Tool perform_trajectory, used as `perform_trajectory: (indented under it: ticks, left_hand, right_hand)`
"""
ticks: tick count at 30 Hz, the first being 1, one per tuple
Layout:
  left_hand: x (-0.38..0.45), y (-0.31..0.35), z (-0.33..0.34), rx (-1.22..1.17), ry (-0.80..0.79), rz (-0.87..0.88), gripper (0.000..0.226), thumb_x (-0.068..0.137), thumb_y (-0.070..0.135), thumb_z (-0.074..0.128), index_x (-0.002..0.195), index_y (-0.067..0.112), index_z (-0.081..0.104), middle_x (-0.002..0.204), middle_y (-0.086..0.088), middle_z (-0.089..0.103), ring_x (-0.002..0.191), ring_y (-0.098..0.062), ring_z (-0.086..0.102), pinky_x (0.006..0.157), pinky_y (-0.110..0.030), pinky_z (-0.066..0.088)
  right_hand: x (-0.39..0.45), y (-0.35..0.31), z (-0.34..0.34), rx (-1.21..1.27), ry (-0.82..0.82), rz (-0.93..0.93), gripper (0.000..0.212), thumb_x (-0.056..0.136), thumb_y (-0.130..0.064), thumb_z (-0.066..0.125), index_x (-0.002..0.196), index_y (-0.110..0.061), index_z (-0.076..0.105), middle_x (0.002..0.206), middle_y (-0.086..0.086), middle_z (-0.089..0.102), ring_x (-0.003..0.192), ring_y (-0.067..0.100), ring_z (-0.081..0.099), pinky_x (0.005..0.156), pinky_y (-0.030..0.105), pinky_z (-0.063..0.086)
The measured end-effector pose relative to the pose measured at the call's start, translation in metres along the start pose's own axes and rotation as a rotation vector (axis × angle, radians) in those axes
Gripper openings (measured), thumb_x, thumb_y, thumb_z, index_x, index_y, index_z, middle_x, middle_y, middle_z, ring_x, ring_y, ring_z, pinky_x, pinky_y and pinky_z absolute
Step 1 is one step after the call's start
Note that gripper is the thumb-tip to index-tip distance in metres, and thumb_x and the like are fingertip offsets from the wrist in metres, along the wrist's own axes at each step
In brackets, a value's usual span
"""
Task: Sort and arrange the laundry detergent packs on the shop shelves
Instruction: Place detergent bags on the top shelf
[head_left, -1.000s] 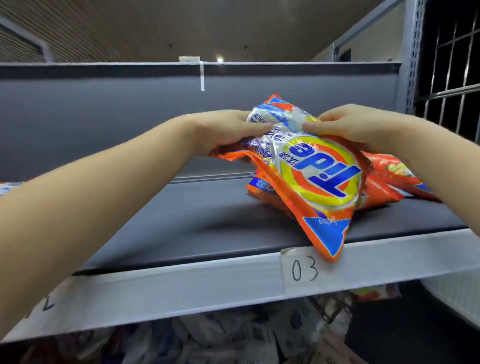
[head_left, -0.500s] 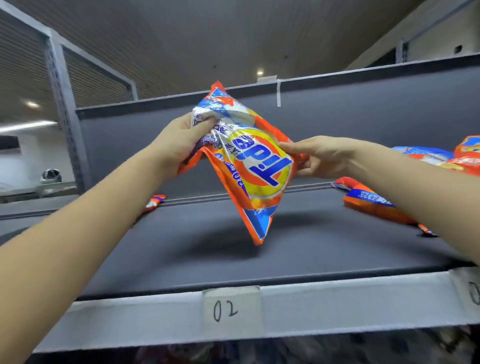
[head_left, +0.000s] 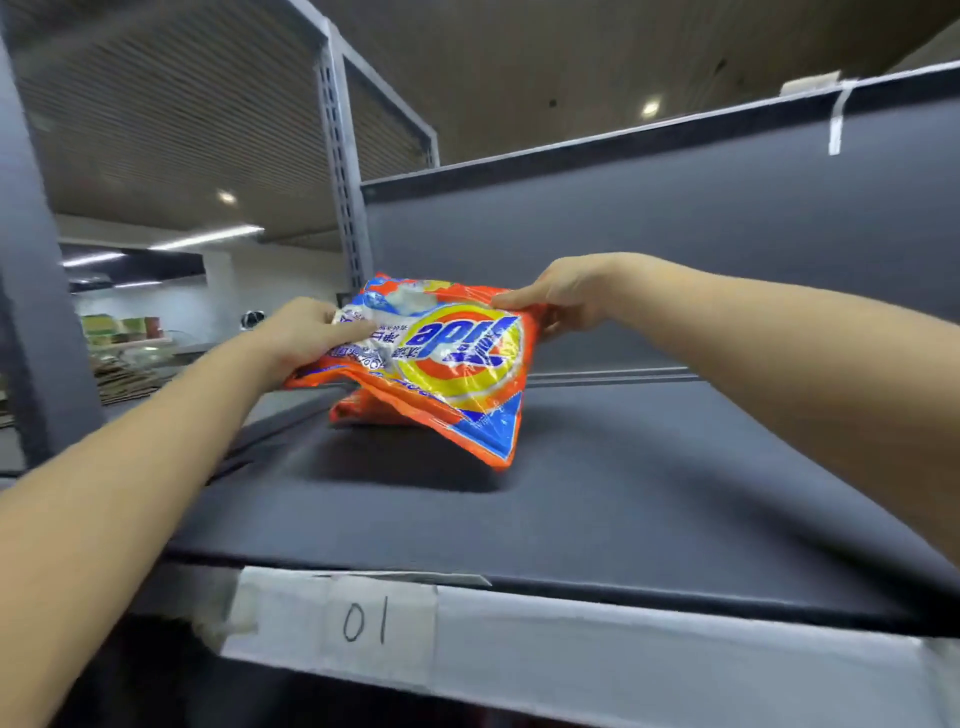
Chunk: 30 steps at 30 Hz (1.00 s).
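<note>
Head view: orange detergent pack (head_left: 441, 364) held over the dark shelf (head_left: 649, 493), logo upside down, lower corner drooping toward the shelf. Left hand (head_left: 306, 332) grips its left edge, right hand (head_left: 561, 299) pinches the top right corner. Another orange pack (head_left: 363, 410), probably, lies underneath, mostly hidden. White label "01" (head_left: 382, 621) on the front rail.

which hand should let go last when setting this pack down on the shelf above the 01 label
Likely the left hand: it lies across the top of the orange plastic detergent pack, while the right hand only pinches its far corner.
</note>
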<state>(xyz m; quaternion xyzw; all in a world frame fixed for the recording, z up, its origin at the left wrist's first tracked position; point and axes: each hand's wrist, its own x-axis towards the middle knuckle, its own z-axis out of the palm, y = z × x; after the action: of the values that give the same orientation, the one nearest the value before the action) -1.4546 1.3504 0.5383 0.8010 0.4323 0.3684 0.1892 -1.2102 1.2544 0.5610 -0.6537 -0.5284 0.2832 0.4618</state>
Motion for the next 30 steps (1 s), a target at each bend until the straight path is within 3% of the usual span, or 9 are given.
perform_trajectory:
  ticks: [3, 6, 9, 11, 13, 19, 22, 26, 30]
  left_hand:
    - [0.015, -0.032, -0.016, 0.218, 0.045, -0.073, 0.044, 0.089, 0.041, 0.061, 0.067, 0.004, 0.055, 0.063, -0.01, 0.053, 0.054, -0.019, 0.043, 0.051, -0.028, 0.031]
    - [0.024, -0.06, -0.01, 0.326, -0.056, -0.153, 0.036, 0.09, 0.029, 0.061, 0.064, 0.005, 0.056, 0.063, -0.013, 0.055, 0.056, -0.025, 0.048, 0.058, -0.027, 0.041]
    - [0.023, -0.071, -0.001, 0.751, -0.038, -0.08, 0.025, 0.09, 0.027, 0.054, 0.086, 0.006, 0.068, 0.091, -0.019, 0.067, 0.082, -0.031, 0.062, 0.07, -0.032, 0.047]
    - [0.02, -0.063, 0.004, 0.866, 0.007, 0.01, 0.029, 0.093, 0.029, 0.05, 0.097, 0.006, 0.067, 0.105, -0.018, 0.066, 0.094, -0.033, 0.061, 0.07, -0.032, 0.042]
    - [0.018, -0.045, 0.013, 0.931, 0.033, 0.082, 0.03, 0.095, 0.031, 0.046, 0.099, 0.007, 0.065, 0.105, -0.015, 0.064, 0.094, -0.032, 0.059, 0.069, -0.031, 0.041]
    - [0.01, 0.035, 0.056, 0.972, 0.068, 0.285, 0.028, 0.096, 0.029, 0.044, 0.102, 0.009, 0.062, 0.091, -0.01, 0.059, 0.085, -0.03, 0.054, 0.069, -0.032, 0.043]
    - [-0.002, 0.082, 0.087, 0.883, 0.045, 0.382, 0.034, 0.096, 0.034, 0.043, 0.106, 0.009, 0.064, 0.106, -0.014, 0.063, 0.098, -0.034, 0.058, 0.075, -0.035, 0.046]
    - [-0.034, 0.16, 0.138, 0.811, -0.023, 0.502, 0.033, 0.096, 0.031, 0.041, 0.104, 0.008, 0.063, 0.092, -0.008, 0.06, 0.088, -0.029, 0.054, 0.068, -0.03, 0.04]
    - [-0.069, 0.237, 0.191, 0.754, -0.083, 0.614, 0.033, 0.097, 0.034, 0.041, 0.109, 0.013, 0.063, 0.106, -0.008, 0.062, 0.088, -0.028, 0.051, 0.07, -0.03, 0.039]
  right_hand:
    - [0.037, -0.008, 0.036, 0.009, -0.042, 0.03, 0.03, 0.084, -0.024, 0.069, 0.094, -0.002, 0.052, 0.085, 0.011, 0.066, 0.07, 0.019, 0.064, 0.064, 0.03, 0.058]
    - [0.059, 0.004, 0.06, 0.005, -0.089, 0.113, 0.027, 0.086, -0.024, 0.067, 0.094, -0.003, 0.052, 0.089, 0.011, 0.066, 0.073, 0.02, 0.065, 0.074, 0.033, 0.058]
    - [0.064, 0.014, 0.058, 0.012, -0.067, 0.125, 0.019, 0.09, -0.02, 0.063, 0.087, -0.003, 0.054, 0.079, 0.012, 0.063, 0.055, 0.016, 0.065, 0.059, 0.028, 0.058]
    - [0.055, 0.013, 0.043, -0.041, -0.043, 0.104, 0.017, 0.093, -0.015, 0.058, 0.08, -0.005, 0.054, 0.067, 0.011, 0.055, 0.045, 0.013, 0.058, 0.051, 0.022, 0.057]
    - [0.039, 0.011, 0.022, -0.141, 0.017, 0.064, 0.014, 0.094, -0.013, 0.056, 0.082, -0.006, 0.054, 0.066, 0.011, 0.051, 0.052, 0.015, 0.053, 0.05, 0.02, 0.055]
    - [-0.033, 0.031, -0.055, -0.464, 0.218, 0.006, 0.027, 0.092, -0.016, 0.059, 0.109, 0.004, 0.062, 0.083, 0.006, 0.062, 0.074, 0.02, 0.061, 0.074, 0.028, 0.056]
    - [-0.081, 0.043, -0.099, -0.596, 0.288, 0.053, 0.029, 0.093, -0.018, 0.059, 0.111, 0.004, 0.063, 0.093, 0.008, 0.064, 0.085, 0.022, 0.061, 0.076, 0.028, 0.054]
    - [-0.154, 0.056, -0.166, -0.72, 0.375, 0.106, 0.029, 0.093, -0.018, 0.057, 0.111, 0.004, 0.064, 0.099, 0.012, 0.065, 0.085, 0.02, 0.06, 0.08, 0.03, 0.052]
    - [-0.226, 0.077, -0.236, -0.799, 0.471, 0.197, 0.029, 0.093, -0.017, 0.056, 0.11, 0.005, 0.065, 0.098, 0.012, 0.066, 0.085, 0.021, 0.06, 0.082, 0.032, 0.052]
